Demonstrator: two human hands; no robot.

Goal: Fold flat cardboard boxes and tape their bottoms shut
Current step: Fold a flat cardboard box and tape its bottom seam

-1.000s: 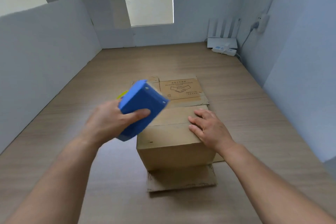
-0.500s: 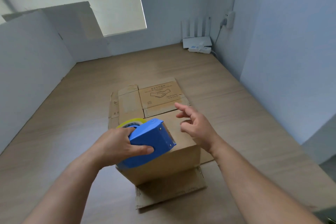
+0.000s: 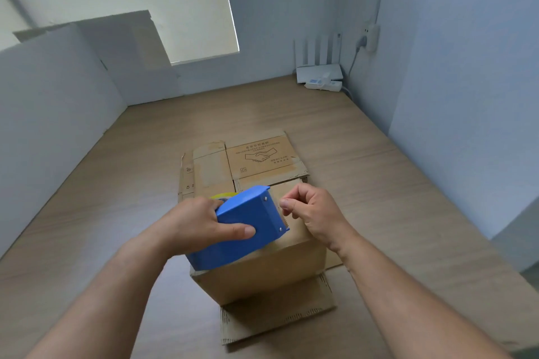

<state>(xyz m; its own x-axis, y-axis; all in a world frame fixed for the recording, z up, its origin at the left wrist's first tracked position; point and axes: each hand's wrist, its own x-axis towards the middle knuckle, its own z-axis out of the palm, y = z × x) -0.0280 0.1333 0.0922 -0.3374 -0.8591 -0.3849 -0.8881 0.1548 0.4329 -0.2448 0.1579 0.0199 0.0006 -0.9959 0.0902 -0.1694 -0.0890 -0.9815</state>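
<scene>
Free room on both flanks of the box (image 3: 262, 274); crowded behind, in front and on top.
Bare wooden surface (image 3: 393, 198) wide to left and right. Just behind, flat cardboard (image 3: 256, 160); in front, a cardboard flap (image 3: 277, 318). On top, blue tape dispenser (image 3: 248, 227) gripped by left hand (image 3: 195, 224), right hand (image 3: 315, 213) curled just beside its toothed end. Bounded by white panel (image 3: 52, 114) far left, wall (image 3: 466, 96) right; router (image 3: 319, 71) in far corner.
</scene>
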